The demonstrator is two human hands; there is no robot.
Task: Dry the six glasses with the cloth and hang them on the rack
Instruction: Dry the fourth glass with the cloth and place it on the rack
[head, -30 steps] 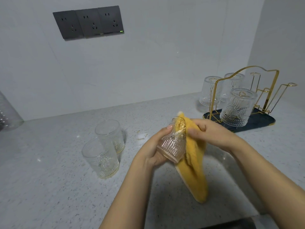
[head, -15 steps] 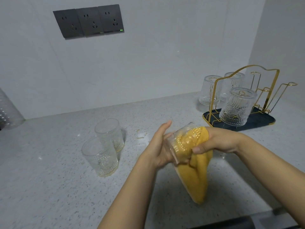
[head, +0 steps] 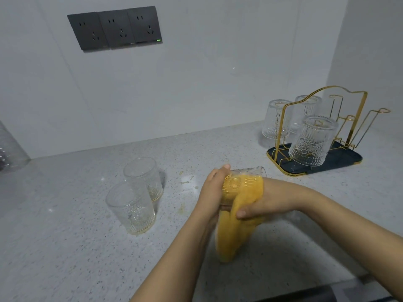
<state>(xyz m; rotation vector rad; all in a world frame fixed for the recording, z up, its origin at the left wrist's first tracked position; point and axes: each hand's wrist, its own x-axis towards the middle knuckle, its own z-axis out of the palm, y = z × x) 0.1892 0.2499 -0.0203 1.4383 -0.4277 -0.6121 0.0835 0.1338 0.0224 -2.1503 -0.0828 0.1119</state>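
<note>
Above the counter, my left hand (head: 212,192) grips the base end of a clear patterned glass (head: 242,182) lying on its side, mouth to the right. The yellow cloth (head: 231,232) is stuffed inside the glass and hangs down below it. My right hand (head: 261,203) grips the cloth under the glass's mouth. Two more glasses (head: 133,205) (head: 145,177) stand upright on the counter to the left. Three glasses (head: 311,141) (head: 275,119) (head: 307,105) hang upside down on the gold wire rack (head: 357,118) at the right.
The rack stands on a dark tray (head: 349,159) in the back right corner of the speckled grey counter (head: 65,247). Dark wall sockets (head: 115,28) sit high on the back wall. A clear container (head: 9,149) shows at the left edge. The counter's front edge runs along the bottom right.
The glass has tipped from upright-ish onto its side, mouth toward the right. The cloth has gone deeper inside it, and my right hand has shifted below the mouth.
</note>
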